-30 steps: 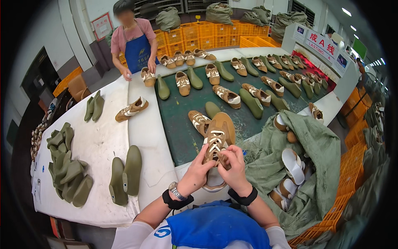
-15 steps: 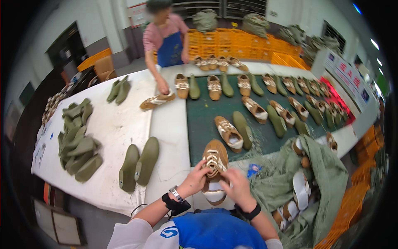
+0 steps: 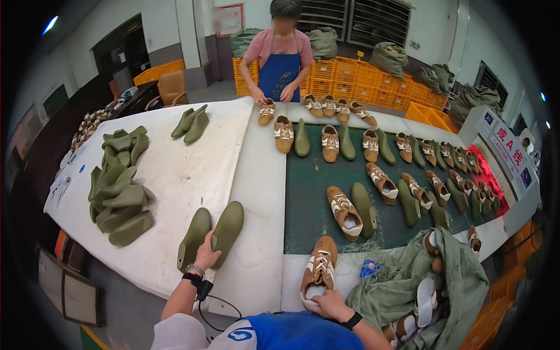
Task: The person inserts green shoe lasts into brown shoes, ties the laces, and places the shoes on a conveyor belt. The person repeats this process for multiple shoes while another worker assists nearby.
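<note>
My left hand (image 3: pixel 206 254) reaches over the heel ends of two olive-green shoe lasts lying side by side. Its fingers and thumb close at the inner edge of the right-hand shoe last (image 3: pixel 229 228); the left-hand last (image 3: pixel 196 232) lies against the hand. My right hand (image 3: pixel 330 304) grips the heel collar of a brown sneaker (image 3: pixel 321 259) with white stripes and laces. The sneaker's toe points away from me, and a white lining shows in its opening.
A green mat (image 3: pixel 309 192) carries rows of sneakers and lasts. More lasts (image 3: pixel 119 198) are heaped at left. A green woven sack (image 3: pixel 402 280) holding sneakers lies at right. Across the table, a co-worker (image 3: pixel 280 64) in a blue apron touches a sneaker (image 3: pixel 266 112). Orange crates (image 3: pixel 350 76) stand behind.
My left hand has left the sneaker's laces and moved left onto the lasts. My right hand has shifted to the sneaker's heel. The co-worker's sneaker now stands beside the row, toe toward me.
</note>
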`<state>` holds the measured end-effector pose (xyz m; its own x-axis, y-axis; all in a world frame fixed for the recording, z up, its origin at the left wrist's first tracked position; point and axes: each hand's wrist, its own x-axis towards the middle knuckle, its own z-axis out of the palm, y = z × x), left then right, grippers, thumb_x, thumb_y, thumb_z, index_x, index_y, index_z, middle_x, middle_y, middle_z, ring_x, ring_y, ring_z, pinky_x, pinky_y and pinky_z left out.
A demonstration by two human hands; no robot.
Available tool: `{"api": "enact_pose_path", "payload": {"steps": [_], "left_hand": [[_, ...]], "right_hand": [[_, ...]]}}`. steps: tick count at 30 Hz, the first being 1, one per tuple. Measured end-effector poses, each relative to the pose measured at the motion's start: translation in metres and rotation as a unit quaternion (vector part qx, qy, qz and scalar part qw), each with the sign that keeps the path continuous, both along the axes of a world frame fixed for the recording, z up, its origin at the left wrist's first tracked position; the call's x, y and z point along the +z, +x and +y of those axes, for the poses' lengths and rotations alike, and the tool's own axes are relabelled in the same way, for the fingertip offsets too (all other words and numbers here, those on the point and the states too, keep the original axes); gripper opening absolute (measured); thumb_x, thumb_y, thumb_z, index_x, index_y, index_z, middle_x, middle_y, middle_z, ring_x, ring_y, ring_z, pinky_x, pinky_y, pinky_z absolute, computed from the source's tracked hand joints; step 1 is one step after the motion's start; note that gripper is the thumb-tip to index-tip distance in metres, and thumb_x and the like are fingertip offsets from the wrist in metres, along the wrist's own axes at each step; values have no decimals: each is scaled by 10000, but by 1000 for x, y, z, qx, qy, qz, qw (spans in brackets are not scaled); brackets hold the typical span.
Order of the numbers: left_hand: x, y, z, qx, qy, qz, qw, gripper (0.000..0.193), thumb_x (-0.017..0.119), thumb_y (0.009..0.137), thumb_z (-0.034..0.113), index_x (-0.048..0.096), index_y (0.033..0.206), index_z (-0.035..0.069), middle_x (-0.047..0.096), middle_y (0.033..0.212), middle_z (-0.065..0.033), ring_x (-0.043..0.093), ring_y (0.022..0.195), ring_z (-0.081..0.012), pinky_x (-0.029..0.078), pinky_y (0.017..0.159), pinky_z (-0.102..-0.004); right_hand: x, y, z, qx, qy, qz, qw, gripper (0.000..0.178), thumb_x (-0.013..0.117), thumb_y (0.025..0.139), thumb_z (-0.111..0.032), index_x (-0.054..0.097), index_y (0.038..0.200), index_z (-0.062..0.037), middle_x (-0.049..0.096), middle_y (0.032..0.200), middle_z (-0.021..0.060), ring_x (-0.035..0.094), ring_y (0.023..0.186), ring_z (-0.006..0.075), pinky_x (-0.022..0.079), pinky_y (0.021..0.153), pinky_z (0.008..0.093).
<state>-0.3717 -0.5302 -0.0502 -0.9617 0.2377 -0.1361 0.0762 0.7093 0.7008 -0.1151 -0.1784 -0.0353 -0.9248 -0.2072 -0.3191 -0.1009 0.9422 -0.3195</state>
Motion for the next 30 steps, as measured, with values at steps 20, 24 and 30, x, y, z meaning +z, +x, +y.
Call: {"api": "enact_pose_path", "payload": {"steps": [20,24,30], "left_hand": [[-48,-46,303,-179,48,-181,966,803,608,787,179,157,1452,172,509,1207,-311,528,1113,-425,443,928,-439],[-4,18,225,-468,139,49,872,709,645,776,77,313,1402,40,362,1421,-196,341,1331,-316,304,1087,-381],[46,101,186,-472,123,28,872,625,815,687,272,495,1171,39,425,1324,-200,432,1218,-332,399,977,-375]], "right_hand": [[-3,33,12,-192,-142,142,961,295,699,749,-318,681,977,-132,661,857,97,599,903,267,399,815,381],[14,17,10,-285,-269,189,900,330,744,718,-270,684,984,-85,665,874,121,608,866,309,446,797,394],[43,-27,-13,-200,-305,268,892,350,730,736,-221,657,1050,-84,623,1008,138,571,967,317,443,846,388]]}}
